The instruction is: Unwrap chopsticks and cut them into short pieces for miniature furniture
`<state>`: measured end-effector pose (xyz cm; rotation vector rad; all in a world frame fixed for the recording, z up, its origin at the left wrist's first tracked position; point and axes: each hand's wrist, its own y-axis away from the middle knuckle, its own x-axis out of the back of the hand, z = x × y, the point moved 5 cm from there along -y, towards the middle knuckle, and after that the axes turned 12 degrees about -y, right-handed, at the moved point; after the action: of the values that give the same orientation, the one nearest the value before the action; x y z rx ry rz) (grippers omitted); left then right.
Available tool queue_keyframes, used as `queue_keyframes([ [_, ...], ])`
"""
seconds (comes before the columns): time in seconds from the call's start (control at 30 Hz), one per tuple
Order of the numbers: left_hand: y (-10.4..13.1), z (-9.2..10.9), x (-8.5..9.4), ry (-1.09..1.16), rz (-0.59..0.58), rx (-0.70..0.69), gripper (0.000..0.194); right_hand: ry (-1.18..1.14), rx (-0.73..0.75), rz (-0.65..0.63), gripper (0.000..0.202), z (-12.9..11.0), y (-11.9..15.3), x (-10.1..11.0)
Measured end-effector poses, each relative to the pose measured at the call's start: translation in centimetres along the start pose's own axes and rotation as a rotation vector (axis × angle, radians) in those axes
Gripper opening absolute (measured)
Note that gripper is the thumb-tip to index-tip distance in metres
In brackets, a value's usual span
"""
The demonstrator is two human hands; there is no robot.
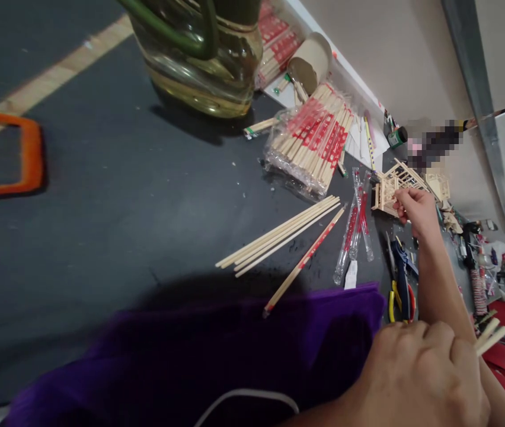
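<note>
My left hand [428, 376] is closed in a fist in the lower right, its back towards me. Pale ends of wooden chopsticks [492, 338] stick out of it on the right. Farther up, my right hand [416, 209] reaches across with its fingers pinched at a small frame model of wooden sticks [384, 194]; its fingertips are partly hidden. Several bare chopsticks [279, 234] lie side by side on the dark table [146, 219]. Beside them is a pair in a red-printed wrapper [303, 261]. Torn clear wrappers [354, 231] lie nearer my right hand.
Pliers [401, 279] with yellow and red handles lie by my right forearm. A bundle of wrapped chopsticks [310, 139], a jug of yellowish liquid [199, 71] and a paper cup [312, 59] stand behind. An orange frame [32, 154] is at left, purple cloth [235, 350] in front.
</note>
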<state>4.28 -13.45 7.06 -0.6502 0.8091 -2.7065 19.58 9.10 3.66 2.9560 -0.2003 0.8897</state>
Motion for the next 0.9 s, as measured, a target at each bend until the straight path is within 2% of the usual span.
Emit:
queue_keyframes([
  [0.67, -0.08, -0.24, -0.04, 0.006, -0.037, -0.042, 0.02, 0.079, 0.062, -0.02, 0.034, -0.3, 0.12, -0.17],
  [0.8, -0.13, -0.29, -0.09, 0.001, -0.044, -0.052, 0.021, 0.265, 0.058, -0.015, 0.039, -0.47, 0.15, -0.32],
  [0.9, -0.17, -0.35, -0.15, 0.001, -0.045, -0.056, 0.022, 0.481, 0.124, -0.014, 0.039, -0.81, 0.32, -0.77],
])
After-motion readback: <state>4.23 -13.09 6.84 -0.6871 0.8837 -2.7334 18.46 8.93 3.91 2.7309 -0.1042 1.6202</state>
